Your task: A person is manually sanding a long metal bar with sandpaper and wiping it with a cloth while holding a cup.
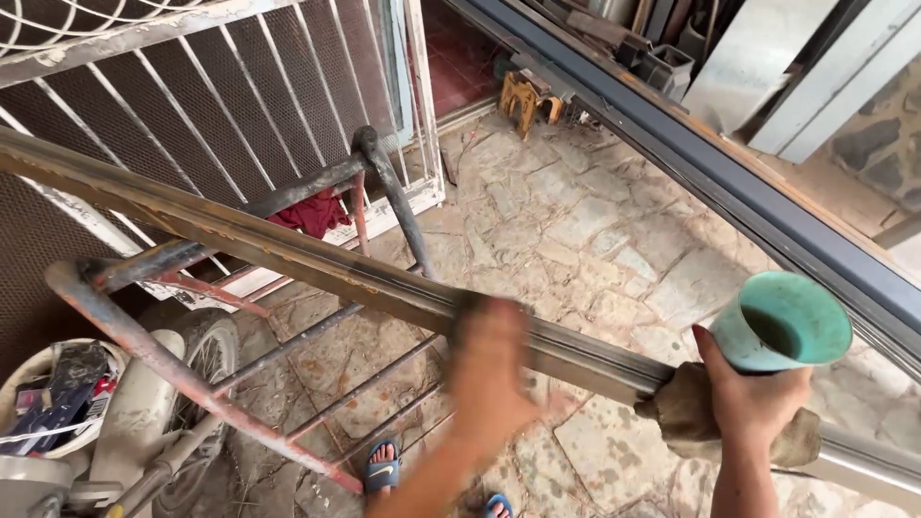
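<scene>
A long rusty metal frame bar [288, 254] runs from the upper left to the lower right across a red metal stand [153, 360]. My left hand [487, 369] rests on the bar near its middle, blurred, with the fingers curled over its top. My right hand [758, 398] grips a teal plastic cup [782, 321], held upright just above the bar. A brown rag [689, 414] lies bunched on the bar under that hand, touching it.
A second grey metal rail [729, 177] crosses the upper right. A white window grille [221, 105] leans at the left. A scooter wheel [206, 350] and a basket of clutter [53, 393] sit at the lower left. My sandalled foot [381, 470] stands on stone paving [576, 221].
</scene>
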